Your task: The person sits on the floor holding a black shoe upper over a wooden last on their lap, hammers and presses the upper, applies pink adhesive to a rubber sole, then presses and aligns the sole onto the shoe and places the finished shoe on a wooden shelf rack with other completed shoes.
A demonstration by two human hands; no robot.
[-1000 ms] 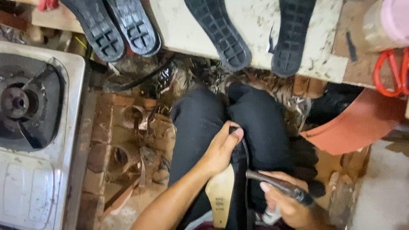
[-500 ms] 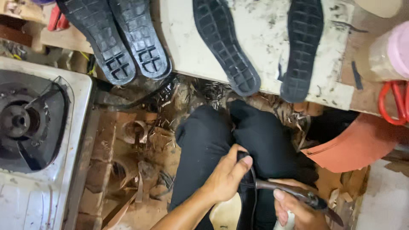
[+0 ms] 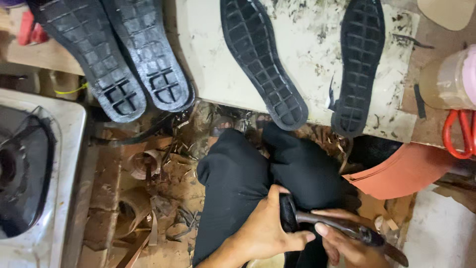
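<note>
My left hand (image 3: 265,231) grips the top end of a black shoe piece (image 3: 286,211) that rests on my lap, against my black trousers (image 3: 238,178). Just to its right, my right hand (image 3: 342,245) is closed around a dark knife (image 3: 347,227). The blade lies level and its tip touches the black piece beside my left thumb. The lower part of the piece is cut off by the frame's bottom edge.
Two black rubber soles (image 3: 263,59) (image 3: 359,64) lie tread-up on a stained white board (image 3: 208,64). Two more soles (image 3: 84,59) lie at far left. A gas stove (image 3: 29,173) stands left; orange-red sheets (image 3: 406,171), red scissors (image 3: 458,134) and a jar (image 3: 451,79) sit right. Leather scraps (image 3: 144,166) litter the floor.
The view has tilted up, so both hands now sit lower in the frame. The tan insole under my left hand has dropped out of view. The knife tip has come closer to the black piece.
</note>
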